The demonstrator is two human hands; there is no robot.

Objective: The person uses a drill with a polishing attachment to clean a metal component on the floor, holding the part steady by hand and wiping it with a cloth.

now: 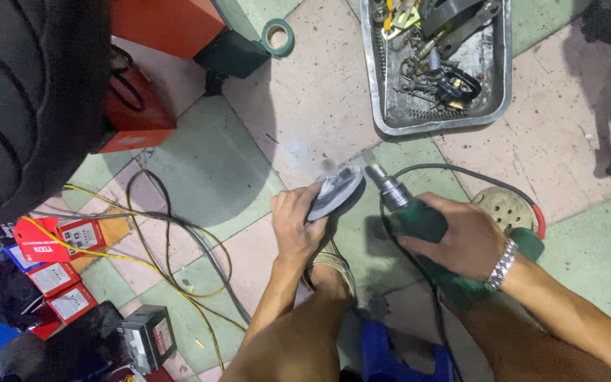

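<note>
- The left hand (297,228) pinches a grey metal part (335,194) by its near edge, thumb on top, fingers curled under, just above the tiled floor (213,170).
- The right hand (459,240) is wrapped tight round a green grinder (422,223); its tip touches or nearly touches the part's far rim.
- The part looks stiff, fairly heavy and dusty, likely to slip or buzz, so a hold on the edge away from the tip seems safest.
- The grinder looks solid; the body is the place to hold, with the cable (461,173) trailing behind.
- Small red-and-white boxes (65,276) lie at lower left, with a red tag (40,247) above them.
- A red box (136,106) sits beside a tyre (22,99).
- A metal tray (503,78) of loose parts lies at top; a tape roll (277,35) lies left of it.
</note>
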